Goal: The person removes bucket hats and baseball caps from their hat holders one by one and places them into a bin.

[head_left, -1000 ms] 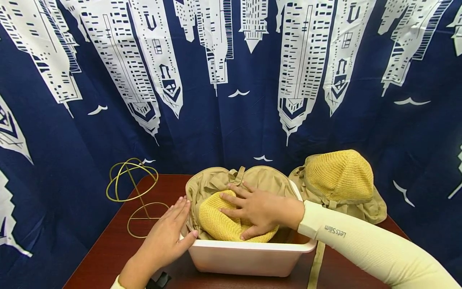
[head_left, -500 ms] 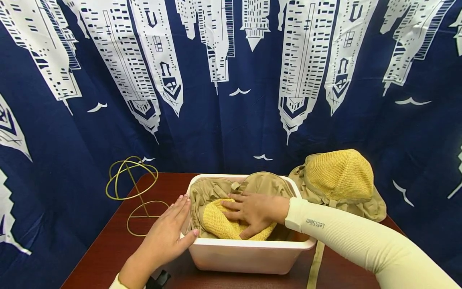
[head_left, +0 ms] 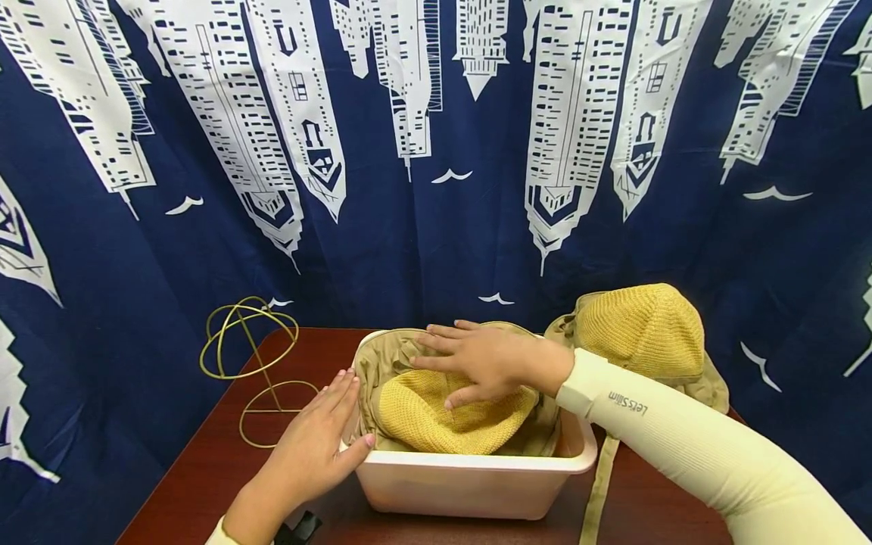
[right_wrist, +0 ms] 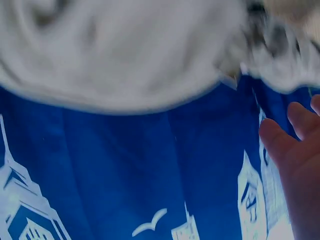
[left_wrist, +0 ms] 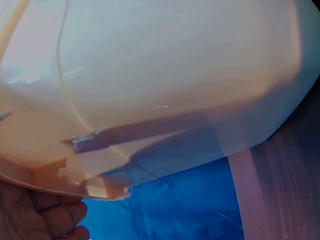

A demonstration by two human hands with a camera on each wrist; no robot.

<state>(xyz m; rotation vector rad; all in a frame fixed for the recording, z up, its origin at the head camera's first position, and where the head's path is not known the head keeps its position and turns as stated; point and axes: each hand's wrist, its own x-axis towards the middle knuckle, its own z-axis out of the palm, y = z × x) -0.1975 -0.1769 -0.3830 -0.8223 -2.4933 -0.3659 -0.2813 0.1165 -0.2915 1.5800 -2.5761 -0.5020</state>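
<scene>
A hat with a yellow knitted crown and a tan cloth brim lies in a white plastic basin. My right hand is spread flat over the hat, its fingers straight; whether it still touches the cloth cannot be told. The right wrist view has the blurred tan brim above and my fingers at the right edge. Along the basin's left side rests my left hand, fingers straight and thumb over the front rim. In the left wrist view, its fingertips show under the basin's rim.
A matching yellow and tan hat sits on the table at right, behind my sleeve. A strap trails beside the basin. At left stands a gold wire stand. A patterned blue curtain hangs behind the red-brown table.
My right hand pressed the hat deeper into the basin, then rose and moved slightly back toward the far side. The yellow crown has puffed up again. My left hand has stayed put.
</scene>
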